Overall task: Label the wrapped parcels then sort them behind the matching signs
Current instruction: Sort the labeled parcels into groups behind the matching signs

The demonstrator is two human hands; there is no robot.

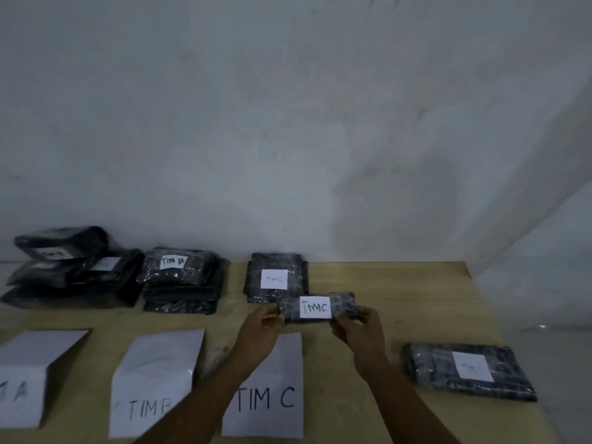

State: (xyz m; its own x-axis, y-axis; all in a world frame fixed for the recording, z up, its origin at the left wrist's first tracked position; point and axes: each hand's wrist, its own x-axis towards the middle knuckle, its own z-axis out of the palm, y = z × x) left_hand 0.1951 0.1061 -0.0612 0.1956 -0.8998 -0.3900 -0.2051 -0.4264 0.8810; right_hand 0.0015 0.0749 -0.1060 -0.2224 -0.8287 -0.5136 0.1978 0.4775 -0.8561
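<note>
The small parcel (317, 307), label up, is pinched at its ends by the left hand (261, 328) and right hand (358, 328) just behind the TIM C sign (266, 395), probably to land squarely on the stack (275, 277) farther behind it.

The wooden table (400, 283) bears three paper signs (153, 379), stacked black parcels (182, 283) and one lone parcel (471, 371).

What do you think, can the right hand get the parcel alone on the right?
Probably yes: nothing lies between the right hand and the lone parcel, but it and the left hand hold the small parcel.
</note>
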